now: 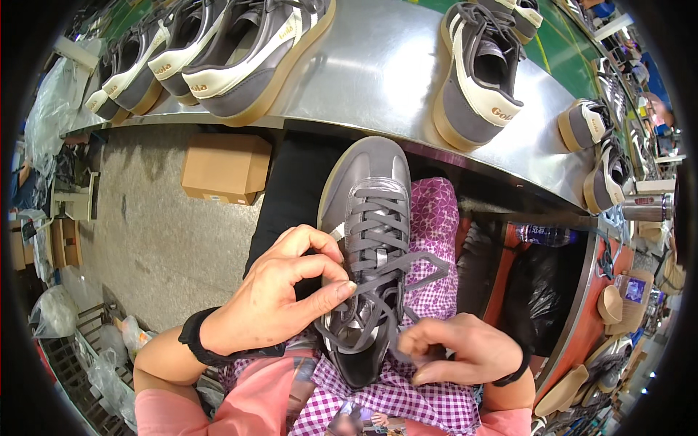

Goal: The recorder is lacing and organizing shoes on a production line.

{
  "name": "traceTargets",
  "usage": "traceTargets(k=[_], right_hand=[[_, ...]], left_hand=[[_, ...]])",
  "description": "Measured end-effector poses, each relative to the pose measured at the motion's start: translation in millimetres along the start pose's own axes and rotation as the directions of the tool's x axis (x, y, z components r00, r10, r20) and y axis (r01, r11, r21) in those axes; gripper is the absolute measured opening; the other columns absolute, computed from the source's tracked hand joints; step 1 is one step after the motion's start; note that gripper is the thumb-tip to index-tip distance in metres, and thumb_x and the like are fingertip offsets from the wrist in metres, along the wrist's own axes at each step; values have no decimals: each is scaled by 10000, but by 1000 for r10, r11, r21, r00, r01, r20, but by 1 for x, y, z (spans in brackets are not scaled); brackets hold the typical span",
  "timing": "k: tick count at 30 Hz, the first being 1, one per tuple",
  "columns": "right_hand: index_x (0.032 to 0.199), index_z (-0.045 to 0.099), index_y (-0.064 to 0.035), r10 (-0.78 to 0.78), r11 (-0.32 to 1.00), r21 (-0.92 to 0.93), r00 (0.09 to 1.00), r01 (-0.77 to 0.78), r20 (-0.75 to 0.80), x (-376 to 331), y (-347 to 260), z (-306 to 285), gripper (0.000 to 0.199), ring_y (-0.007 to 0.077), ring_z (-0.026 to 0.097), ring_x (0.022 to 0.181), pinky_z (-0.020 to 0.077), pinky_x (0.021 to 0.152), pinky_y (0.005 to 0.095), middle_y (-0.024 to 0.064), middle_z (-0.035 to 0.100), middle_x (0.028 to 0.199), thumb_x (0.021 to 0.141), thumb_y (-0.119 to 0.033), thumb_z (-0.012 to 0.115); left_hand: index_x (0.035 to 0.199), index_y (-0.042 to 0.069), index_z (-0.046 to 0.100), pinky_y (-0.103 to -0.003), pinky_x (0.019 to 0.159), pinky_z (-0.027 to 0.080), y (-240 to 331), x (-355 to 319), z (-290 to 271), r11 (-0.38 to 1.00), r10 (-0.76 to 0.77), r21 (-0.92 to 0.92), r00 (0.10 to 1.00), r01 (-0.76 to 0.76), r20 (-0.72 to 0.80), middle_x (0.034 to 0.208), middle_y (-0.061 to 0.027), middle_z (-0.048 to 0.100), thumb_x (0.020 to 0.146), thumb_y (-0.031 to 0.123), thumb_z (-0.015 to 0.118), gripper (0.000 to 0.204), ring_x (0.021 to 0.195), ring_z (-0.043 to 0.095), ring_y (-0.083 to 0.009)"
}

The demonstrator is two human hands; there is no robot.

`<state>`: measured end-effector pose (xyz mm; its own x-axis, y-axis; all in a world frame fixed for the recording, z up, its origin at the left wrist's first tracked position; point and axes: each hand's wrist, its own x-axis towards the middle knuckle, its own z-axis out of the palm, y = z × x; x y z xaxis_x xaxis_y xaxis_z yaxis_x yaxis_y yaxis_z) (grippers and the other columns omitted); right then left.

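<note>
- From where I'm standing, the grey shoe [371, 160] is resting on the seated person's lap, its toe pointing away toward the metal table [378, 65] and its heel lying nearest the body.
- Its dark grey laces [378, 236] are crossing up the front, with loose lengths looping over the opening and out to the right.
- The left hand [280, 291] is hovering over the left side of the shoe, its thumb and forefinger pinching a lace beside the tongue.
- The right hand [462, 352] is curling just beside the heel, near a loose lace; its fingertips are blurring, so I cannot tell whether they are gripping it.
- Both wrists are wearing black bands [200, 338].
- A purple-and-white checked cloth [432, 291] is spreading beneath the shoe.
- On the table, several similar shoes [240, 58] are standing in a row at the left, while another shoe [476, 80] is sitting right of centre, heel toward the person.
- A cardboard box [225, 167] is lying on the floor [182, 254] at the left.
- A black plastic bag [542, 291] is sitting at the right, below a bottle [545, 235].
</note>
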<state>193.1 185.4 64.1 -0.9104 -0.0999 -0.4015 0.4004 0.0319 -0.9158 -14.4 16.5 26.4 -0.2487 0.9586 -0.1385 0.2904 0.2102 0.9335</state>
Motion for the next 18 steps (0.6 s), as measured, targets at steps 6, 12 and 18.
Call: traceTargets(k=[6, 12, 18], right_hand=[[884, 720, -35, -352, 883, 254, 915, 395, -199, -9, 0, -2, 80, 244, 663, 658, 514, 587, 328, 113, 670, 765, 828, -90, 704], [1047, 646, -16, -397, 836, -530, 510, -142, -763, 30, 14, 1, 170, 200, 603, 778, 480, 679, 274, 107, 590, 873, 884, -63, 643], [998, 684, -8, -73, 997, -39, 945, 64, -320, 17, -1, -5, 200, 194, 615, 693, 487, 648, 301, 126, 658, 859, 921, -187, 643]], left_hand=[[840, 135, 638, -330, 712, 437, 11, -20, -3, 678, 541, 563, 839, -473, 53, 944, -38, 563, 657, 413, 792, 367, 880, 573, -229], [837, 126, 621, -306, 708, 444, -4, -28, 21, 654, 527, 630, 850, -419, 19, 944, -17, 591, 751, 273, 697, 187, 907, 604, -183], [869, 51, 604, -322, 586, 471, 10, -29, 14, 930, 366, -60, 926, -362, 88, 909, -83, 598, 800, 201, 720, 202, 780, 621, -238]])
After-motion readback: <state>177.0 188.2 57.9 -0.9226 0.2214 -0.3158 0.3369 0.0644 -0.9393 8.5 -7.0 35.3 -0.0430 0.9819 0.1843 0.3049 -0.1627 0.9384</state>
